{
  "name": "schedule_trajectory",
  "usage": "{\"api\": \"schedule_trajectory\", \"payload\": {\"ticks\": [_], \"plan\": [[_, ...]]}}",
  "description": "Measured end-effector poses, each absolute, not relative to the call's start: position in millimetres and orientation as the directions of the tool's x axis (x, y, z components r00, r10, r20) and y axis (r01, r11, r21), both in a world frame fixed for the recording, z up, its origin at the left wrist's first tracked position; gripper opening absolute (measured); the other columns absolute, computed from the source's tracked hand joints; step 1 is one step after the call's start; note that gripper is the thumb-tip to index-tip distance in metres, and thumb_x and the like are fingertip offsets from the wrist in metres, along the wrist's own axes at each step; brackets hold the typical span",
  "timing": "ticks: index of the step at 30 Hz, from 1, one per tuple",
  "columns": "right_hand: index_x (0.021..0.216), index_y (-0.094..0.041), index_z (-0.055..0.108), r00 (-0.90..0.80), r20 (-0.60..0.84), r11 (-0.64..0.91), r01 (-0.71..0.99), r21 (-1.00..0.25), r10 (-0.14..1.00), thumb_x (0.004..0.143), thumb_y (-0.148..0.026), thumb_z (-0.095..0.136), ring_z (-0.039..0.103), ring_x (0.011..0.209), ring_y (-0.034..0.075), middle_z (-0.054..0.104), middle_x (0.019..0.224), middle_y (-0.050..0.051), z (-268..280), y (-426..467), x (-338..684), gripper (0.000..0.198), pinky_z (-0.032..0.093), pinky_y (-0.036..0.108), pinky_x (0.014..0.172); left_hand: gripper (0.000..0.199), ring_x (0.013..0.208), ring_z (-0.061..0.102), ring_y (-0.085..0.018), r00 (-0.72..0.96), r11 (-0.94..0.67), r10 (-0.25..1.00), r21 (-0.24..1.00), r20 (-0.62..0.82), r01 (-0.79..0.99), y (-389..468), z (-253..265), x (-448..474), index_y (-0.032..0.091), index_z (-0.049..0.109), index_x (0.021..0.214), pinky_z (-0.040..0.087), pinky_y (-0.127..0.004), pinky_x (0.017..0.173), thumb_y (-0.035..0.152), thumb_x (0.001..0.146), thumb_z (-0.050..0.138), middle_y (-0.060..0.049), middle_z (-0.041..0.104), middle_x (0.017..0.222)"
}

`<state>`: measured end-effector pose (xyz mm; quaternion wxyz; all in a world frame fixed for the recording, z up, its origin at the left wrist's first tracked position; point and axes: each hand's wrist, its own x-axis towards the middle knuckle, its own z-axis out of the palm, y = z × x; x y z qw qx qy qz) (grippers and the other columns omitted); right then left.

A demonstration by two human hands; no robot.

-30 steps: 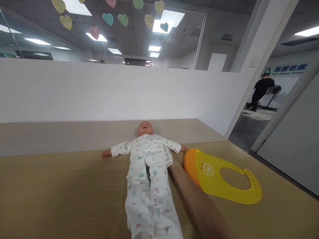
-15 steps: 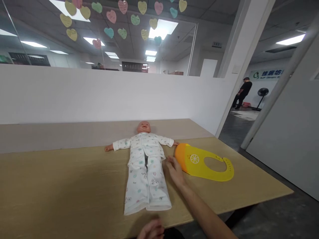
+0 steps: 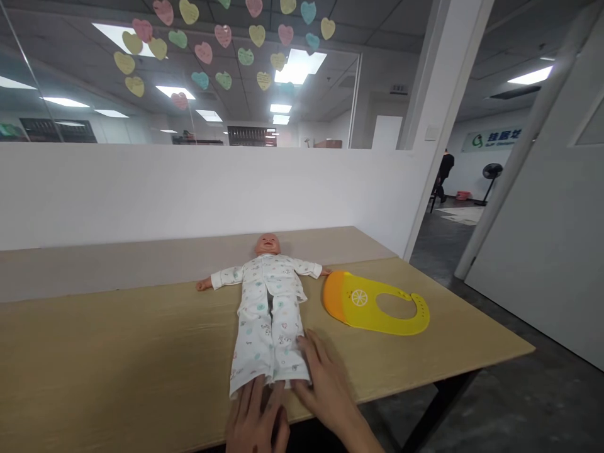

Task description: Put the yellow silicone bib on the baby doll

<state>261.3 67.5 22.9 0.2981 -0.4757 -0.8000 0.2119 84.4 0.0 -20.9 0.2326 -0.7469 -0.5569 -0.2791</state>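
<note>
Head view from 1 head-worn camera, looking forward and obliquely down over the desk from its near edge. The left hand and right hand, closest to the lens, enter from the lower border; the doll extends beyond them at middle range, seen lengthwise with its head farthest away. The white wall and window fill the background, with the doorway at right.

Glass tops a white wall; 1 open door stands over grey floor.
</note>
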Motion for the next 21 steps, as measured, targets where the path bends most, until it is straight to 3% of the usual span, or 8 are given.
{"api": "schedule_trajectory", "payload": {"ticks": [4, 7, 11, 17, 21], "plan": [[0.132, -0.015, 0.046, -0.329, 0.226, 0.399, 0.728, -0.558, 0.917, 0.071, -0.014, 0.048, 0.031, 0.136, 0.027, 0.036, 0.146, 0.013, 23, 70, 258, 0.062, 0.031, 0.043, 0.110, 0.042, 0.092, 0.060, -0.029, 0.260, -0.218, 0.758, -0.142, 0.598, 0.965, 0, -6, 83, 0.034, 0.058, 0.124, 0.049, -0.046, 0.075, 0.029, 0.082, 0.053, -0.009, 0.064, 0.108], [0.131, -0.015, 0.048, -0.301, 0.218, 0.371, 0.737, -0.564, 0.928, 0.068, -0.012, 0.048, 0.033, 0.134, 0.028, 0.037, 0.145, 0.013, 23, 70, 259, 0.063, 0.031, 0.042, 0.110, 0.039, 0.092, 0.058, -0.032, 0.227, -0.175, 0.774, -0.145, 0.591, 0.974, -2, 0, 85, 0.035, 0.060, 0.121, 0.045, -0.048, 0.074, 0.029, 0.084, 0.051, -0.010, 0.065, 0.105], [0.129, -0.017, 0.050, -0.320, 0.258, 0.411, 0.690, -0.596, 0.911, 0.069, -0.018, 0.052, 0.037, 0.131, 0.028, 0.042, 0.140, 0.013, 23, 69, 259, 0.060, 0.032, 0.044, 0.108, 0.043, 0.092, 0.058, -0.030, 0.288, -0.247, 0.773, -0.150, 0.565, 0.957, -3, -4, 85, 0.032, 0.056, 0.127, 0.045, -0.045, 0.074, 0.032, 0.085, 0.049, -0.010, 0.065, 0.107], [0.116, -0.020, 0.058, -0.311, 0.408, 0.512, 0.477, -0.714, 0.858, 0.073, -0.023, 0.056, 0.045, 0.126, 0.024, 0.049, 0.134, 0.011, 35, 56, 264, 0.043, 0.038, 0.040, 0.105, 0.042, 0.099, 0.059, -0.026, 0.311, -0.299, 0.727, -0.126, 0.613, 0.946, -3, -16, 86, 0.027, 0.056, 0.127, 0.044, -0.042, 0.087, 0.031, 0.086, 0.048, -0.008, 0.066, 0.110], [0.103, -0.030, 0.065, -0.308, 0.523, 0.603, 0.299, -0.740, 0.795, 0.083, -0.020, 0.043, 0.060, 0.107, 0.019, 0.065, 0.112, 0.003, 68, 18, 273, 0.031, 0.050, 0.036, 0.091, 0.048, 0.103, 0.056, -0.029, 0.329, -0.283, 0.686, -0.179, 0.649, 0.942, -6, -21, 91, 0.021, 0.052, 0.130, 0.041, -0.046, 0.093, 0.034, 0.084, 0.052, -0.010, 0.064, 0.113]]}}
